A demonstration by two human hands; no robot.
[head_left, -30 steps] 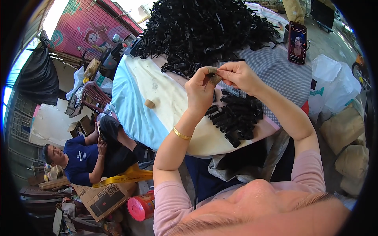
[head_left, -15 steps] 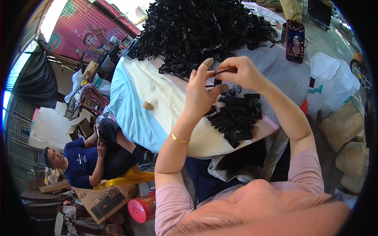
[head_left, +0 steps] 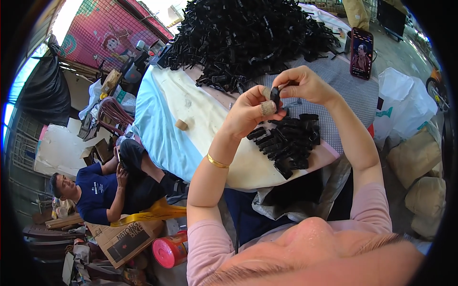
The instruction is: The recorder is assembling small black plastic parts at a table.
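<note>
My left hand (head_left: pixel 248 110) and my right hand (head_left: pixel 305 85) meet above the table and together pinch one small black plastic piece (head_left: pixel 275 94). Tape wraps the left thumb and a fingertip. Just below the hands lies a small stack of the same black pieces (head_left: pixel 288 142) on the table (head_left: pixel 200 128). A very large heap of black pieces (head_left: pixel 248 33) fills the far end of the table.
A phone (head_left: pixel 361 52) lies at the table's far right. A small tape roll (head_left: pixel 181 124) rests on the pale cloth. To the left a person in a blue shirt (head_left: pixel 102 190) sits on the ground. A cardboard box (head_left: pixel 125 240), a red tin (head_left: pixel 169 250) and sacks (head_left: pixel 420 162) surround the table.
Both hands have turned the black piece between the fingers and lifted slightly; the left thumb now presses on it from the side.
</note>
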